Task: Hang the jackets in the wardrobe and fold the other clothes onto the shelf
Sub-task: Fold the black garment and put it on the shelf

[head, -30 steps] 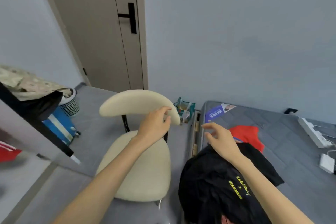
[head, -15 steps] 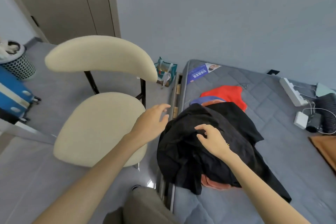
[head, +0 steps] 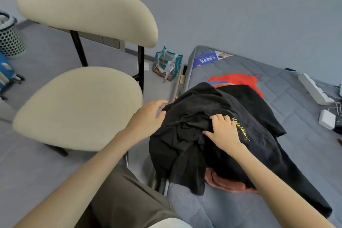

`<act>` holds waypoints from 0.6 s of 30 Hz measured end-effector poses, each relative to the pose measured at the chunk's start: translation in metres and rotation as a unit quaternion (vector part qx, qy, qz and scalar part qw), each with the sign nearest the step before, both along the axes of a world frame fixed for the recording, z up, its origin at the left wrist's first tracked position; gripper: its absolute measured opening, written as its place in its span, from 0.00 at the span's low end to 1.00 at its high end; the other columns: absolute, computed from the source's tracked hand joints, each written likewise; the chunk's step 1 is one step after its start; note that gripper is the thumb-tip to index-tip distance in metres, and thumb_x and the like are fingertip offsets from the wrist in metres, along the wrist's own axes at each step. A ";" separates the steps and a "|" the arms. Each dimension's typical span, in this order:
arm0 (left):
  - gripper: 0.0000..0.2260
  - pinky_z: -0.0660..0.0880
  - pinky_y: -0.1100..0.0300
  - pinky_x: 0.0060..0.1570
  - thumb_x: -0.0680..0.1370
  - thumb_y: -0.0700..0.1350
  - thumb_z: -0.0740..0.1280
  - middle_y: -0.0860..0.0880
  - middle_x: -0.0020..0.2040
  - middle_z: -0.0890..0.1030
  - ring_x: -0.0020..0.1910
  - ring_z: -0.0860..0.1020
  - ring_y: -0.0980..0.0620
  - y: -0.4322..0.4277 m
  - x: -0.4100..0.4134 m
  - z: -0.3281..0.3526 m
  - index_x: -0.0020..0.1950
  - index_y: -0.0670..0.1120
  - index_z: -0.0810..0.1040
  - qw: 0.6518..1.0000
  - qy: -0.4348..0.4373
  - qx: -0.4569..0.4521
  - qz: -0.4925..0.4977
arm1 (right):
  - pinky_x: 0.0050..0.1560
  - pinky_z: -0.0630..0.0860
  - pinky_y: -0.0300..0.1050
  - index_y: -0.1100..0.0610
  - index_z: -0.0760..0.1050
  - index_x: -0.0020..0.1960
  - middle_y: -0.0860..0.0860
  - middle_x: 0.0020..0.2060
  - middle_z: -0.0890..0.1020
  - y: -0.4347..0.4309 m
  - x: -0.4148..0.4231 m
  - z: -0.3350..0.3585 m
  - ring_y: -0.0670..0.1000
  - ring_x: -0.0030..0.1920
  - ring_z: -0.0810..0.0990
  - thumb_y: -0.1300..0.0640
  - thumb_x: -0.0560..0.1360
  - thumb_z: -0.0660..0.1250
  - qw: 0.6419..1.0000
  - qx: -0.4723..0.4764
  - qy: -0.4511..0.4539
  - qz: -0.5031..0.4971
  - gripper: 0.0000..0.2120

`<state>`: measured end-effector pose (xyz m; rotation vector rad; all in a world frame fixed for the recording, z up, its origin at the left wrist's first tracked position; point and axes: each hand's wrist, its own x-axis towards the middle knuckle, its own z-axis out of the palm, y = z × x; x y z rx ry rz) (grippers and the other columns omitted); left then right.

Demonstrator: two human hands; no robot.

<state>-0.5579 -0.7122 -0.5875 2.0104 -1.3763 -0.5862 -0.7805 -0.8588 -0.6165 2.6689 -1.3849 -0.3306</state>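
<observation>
The bed (head: 288, 153) fills the right side; its grey quilted top is cut off by the right and bottom edges. Beside it on the left stands a cream chair (head: 77, 109) with black legs, blurred at its borders.

A black garment (head: 212, 105) lies crumpled in a heap at the near left edge of the bed, and part of it hangs over the side. It has yellow writing that I cannot read well. It covers most of a red garment (head: 238, 79) behind it, and a pink garment (head: 222, 183) shows only as a strip under its near side.

The right hand (head: 224, 131) lies on top of the black heap with bent fingers pressed into the cloth; it seems to grip a fold, though the fold itself is hard to see. The left hand (head: 148, 116) is loose with spread fingers, and its fingertips reach the left border of the black garment.

A small bag (head: 166, 65) stands on the floor between chair and bed. A mesh basket (head: 9, 39) and something blue (head: 5, 72) are cut off at the left edge. A power strip (head: 312, 89) and a white charger (head: 326, 121) lie far right on the bed.
</observation>
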 end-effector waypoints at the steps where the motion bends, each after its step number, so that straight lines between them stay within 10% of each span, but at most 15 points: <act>1: 0.18 0.71 0.53 0.63 0.82 0.46 0.59 0.52 0.66 0.75 0.64 0.74 0.51 0.002 -0.009 -0.001 0.72 0.51 0.68 1.000 -0.003 -0.004 0.007 | 0.60 0.69 0.48 0.53 0.68 0.66 0.49 0.62 0.74 -0.003 -0.006 -0.001 0.54 0.62 0.71 0.42 0.78 0.61 0.999 -0.019 -0.014 0.024 0.22; 7: 0.18 0.70 0.61 0.59 0.82 0.48 0.59 0.54 0.66 0.75 0.62 0.74 0.55 -0.003 -0.064 0.003 0.72 0.53 0.67 0.999 -0.033 -0.017 0.015 | 0.45 0.69 0.42 0.54 0.80 0.48 0.47 0.44 0.83 -0.005 -0.040 0.019 0.50 0.46 0.79 0.49 0.80 0.62 0.947 0.120 -0.270 0.127 0.12; 13: 0.18 0.73 0.57 0.59 0.82 0.48 0.59 0.56 0.65 0.74 0.59 0.74 0.57 -0.026 -0.108 0.010 0.72 0.55 0.67 0.998 -0.059 -0.017 -0.001 | 0.46 0.75 0.37 0.46 0.83 0.44 0.42 0.41 0.85 -0.006 -0.095 0.032 0.41 0.42 0.81 0.47 0.76 0.68 0.869 0.375 -0.302 0.108 0.07; 18: 0.19 0.70 0.58 0.62 0.81 0.48 0.60 0.54 0.68 0.73 0.64 0.73 0.55 -0.057 -0.129 0.009 0.73 0.54 0.66 0.996 -0.081 -0.001 -0.036 | 0.59 0.71 0.45 0.49 0.78 0.59 0.46 0.56 0.81 -0.061 -0.123 0.021 0.50 0.59 0.76 0.54 0.77 0.67 0.889 0.135 -0.436 -0.035 0.11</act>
